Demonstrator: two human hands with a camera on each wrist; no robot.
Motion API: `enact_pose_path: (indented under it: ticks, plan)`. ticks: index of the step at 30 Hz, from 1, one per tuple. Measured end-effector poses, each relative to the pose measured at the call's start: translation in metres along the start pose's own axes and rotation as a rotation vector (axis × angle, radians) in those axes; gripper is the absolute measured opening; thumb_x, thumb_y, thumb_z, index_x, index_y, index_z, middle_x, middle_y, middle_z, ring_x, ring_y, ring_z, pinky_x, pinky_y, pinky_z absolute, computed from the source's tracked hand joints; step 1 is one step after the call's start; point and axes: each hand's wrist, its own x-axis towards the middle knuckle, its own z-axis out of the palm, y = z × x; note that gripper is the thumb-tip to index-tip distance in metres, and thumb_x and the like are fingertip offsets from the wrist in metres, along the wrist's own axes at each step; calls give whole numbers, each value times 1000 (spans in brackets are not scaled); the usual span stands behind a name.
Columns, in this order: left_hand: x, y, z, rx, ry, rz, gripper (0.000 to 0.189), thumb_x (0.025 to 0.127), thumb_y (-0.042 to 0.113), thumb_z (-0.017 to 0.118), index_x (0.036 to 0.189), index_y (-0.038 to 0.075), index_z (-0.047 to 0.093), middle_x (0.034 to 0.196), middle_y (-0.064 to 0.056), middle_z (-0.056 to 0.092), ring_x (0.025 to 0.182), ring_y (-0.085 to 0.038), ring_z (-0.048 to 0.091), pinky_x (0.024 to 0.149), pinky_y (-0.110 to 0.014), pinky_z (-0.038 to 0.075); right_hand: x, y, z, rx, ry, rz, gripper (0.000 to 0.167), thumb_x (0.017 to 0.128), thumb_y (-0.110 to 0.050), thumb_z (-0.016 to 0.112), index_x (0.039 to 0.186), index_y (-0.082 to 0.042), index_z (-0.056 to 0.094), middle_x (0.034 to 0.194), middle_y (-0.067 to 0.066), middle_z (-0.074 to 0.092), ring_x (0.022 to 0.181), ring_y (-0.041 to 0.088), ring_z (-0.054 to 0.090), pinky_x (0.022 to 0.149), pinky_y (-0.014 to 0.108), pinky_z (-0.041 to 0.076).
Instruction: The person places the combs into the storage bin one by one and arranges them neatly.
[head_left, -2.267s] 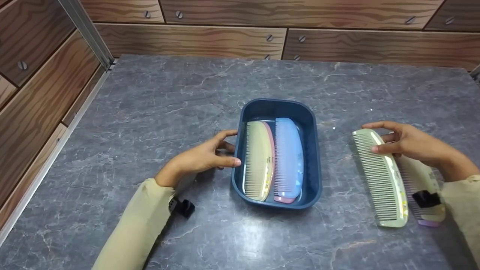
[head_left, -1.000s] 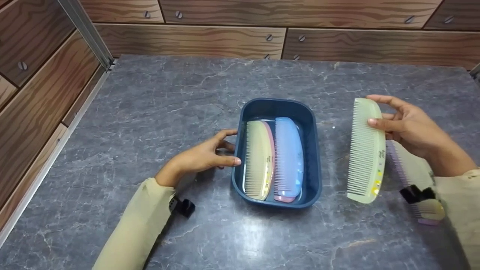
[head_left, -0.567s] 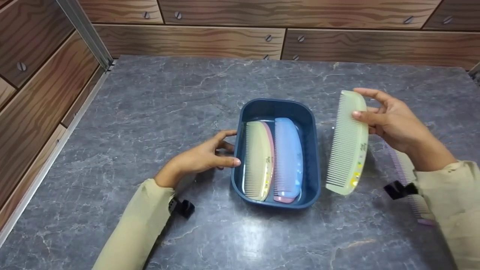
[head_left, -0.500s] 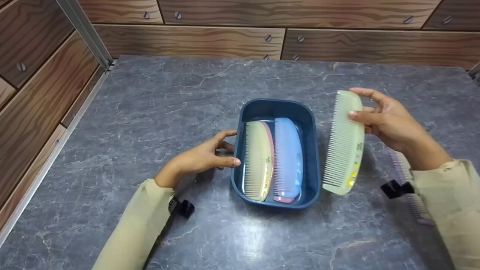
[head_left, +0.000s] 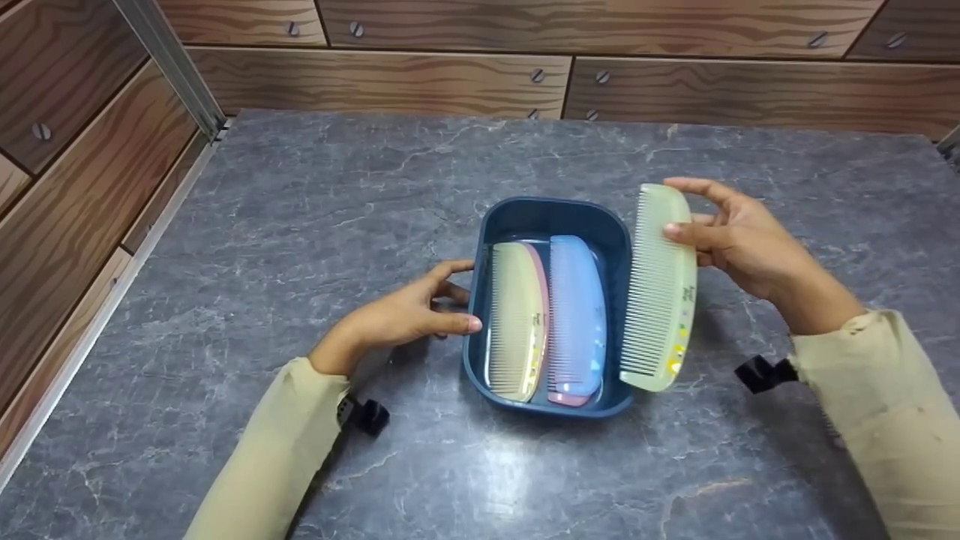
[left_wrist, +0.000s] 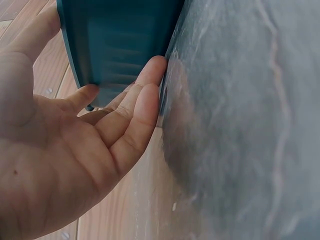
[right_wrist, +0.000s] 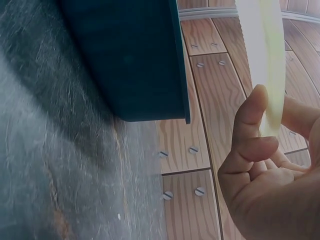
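Observation:
A pale green comb (head_left: 660, 292) with a yellow flower print hangs upright in my right hand (head_left: 742, 240), pinched near its top end between thumb and fingers. It overlaps the right rim of a dark blue plastic bin (head_left: 619, 401) in the head view; the right wrist view shows the comb (right_wrist: 272, 55) raised above the bin's rim. Inside the bin lie a cream comb (head_left: 514, 322) over a pink one and a blue comb (head_left: 577, 315) over another pink one. My left hand (head_left: 409, 311) touches the bin's left side, thumb at the rim, lower fingers loosely extended along the wall.
The bin stands on a grey marbled table (head_left: 337, 195). Wood-patterned panels (head_left: 375, 82) rise behind and to the left. Black wrist mounts (head_left: 371, 416) stick out at both cuffs. Beneath the right sleeve (head_left: 870, 405), the combs on the table are almost wholly hidden.
My right hand has lifted the green comb off the right side of the table and carried it left to the bin's right rim. The left hand and the bin have stayed put.

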Motion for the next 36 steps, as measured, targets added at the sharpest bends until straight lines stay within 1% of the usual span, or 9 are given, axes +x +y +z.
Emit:
enact_pose_path:
  ticks: [6,11,15,18,22,28,31,36]
  plan:
    - [-1,2,0,4,-1,-4,82,89,26,70,153,23,18,139,-17,48,121,-30,56,88,-36,50,4,-3,8,-35,3,25,60,91,-3,64,142,-10,34,97,4,73,78,16,71,64,29,58]
    - [-2,3,0,8,-2,-8,82,89,28,70,153,24,18,139,-16,48,120,-29,57,87,-36,50,7,-5,15,-105,26,49,66,90,-7,67,145,-9,31,98,0,73,78,14,71,63,27,57]
    - [-2,3,0,-3,-10,4,82,89,26,69,153,24,18,138,-17,49,119,-29,57,86,-34,50,9,-5,18,-149,41,68,65,90,-9,68,145,-11,33,100,-2,73,80,13,70,64,27,57]
    - [-1,2,0,-9,-12,13,81,90,25,69,153,23,18,138,-17,49,118,-30,57,85,-34,49,10,-5,19,-138,38,76,66,89,-9,69,144,-12,35,101,-2,73,81,14,71,65,28,57]
    - [0,1,0,3,-7,8,81,90,25,69,153,23,19,138,-17,49,119,-30,57,86,-34,49,13,-5,22,-146,37,81,65,88,-9,70,143,-12,36,100,-1,73,81,14,71,65,28,58]
    - [-1,3,0,16,-2,4,81,90,26,69,153,23,18,138,-17,49,119,-30,57,87,-36,50,15,-4,27,-171,24,87,65,87,-10,71,142,-12,36,97,-2,74,79,13,71,64,27,57]
    - [-1,4,0,19,0,1,81,90,27,69,153,23,18,139,-17,49,119,-30,57,87,-36,50,15,-4,30,-217,21,90,66,88,-11,71,143,-11,35,96,-4,73,78,12,70,62,25,55]
    - [-2,4,0,17,1,0,82,89,28,70,153,23,19,138,-17,49,120,-30,57,88,-36,50,16,-3,36,-339,25,93,67,90,-15,68,146,-10,32,96,-8,73,79,10,69,63,25,54]
